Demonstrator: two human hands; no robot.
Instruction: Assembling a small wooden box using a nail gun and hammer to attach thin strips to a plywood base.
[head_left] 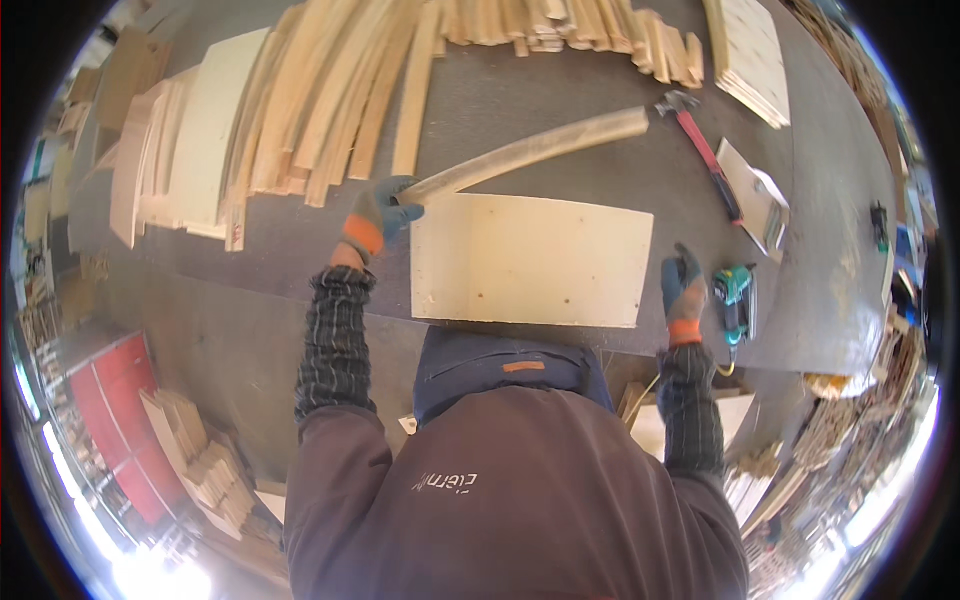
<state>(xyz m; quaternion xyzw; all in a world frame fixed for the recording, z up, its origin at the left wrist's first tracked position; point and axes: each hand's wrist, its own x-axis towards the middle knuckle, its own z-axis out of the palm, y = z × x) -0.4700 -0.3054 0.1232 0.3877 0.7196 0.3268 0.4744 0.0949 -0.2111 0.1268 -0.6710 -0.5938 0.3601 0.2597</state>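
Observation:
My left hand (385, 215), in a blue-grey and orange work glove, grips one end of a long wooden strip (535, 153). The strip slants up to the right, just beyond a pale plywood panel (555, 260) with a few dark spots. This panel lies at the table's near edge, right in front of my body. To the right of it is my gloved right hand (685, 285), holding nothing, its fingers loosely apart and pointing away from me. Close by that hand lies a teal nail gun (736, 303) with a hose attached.
A hammer (705, 155) with a red and black handle lies at the right, beside small board pieces (752, 198). Wooden strips (330, 90) and boards (222, 130) cover the far left. More short strips (590, 25) and stacked panels (750, 60) lie at the back of the dark table (560, 90).

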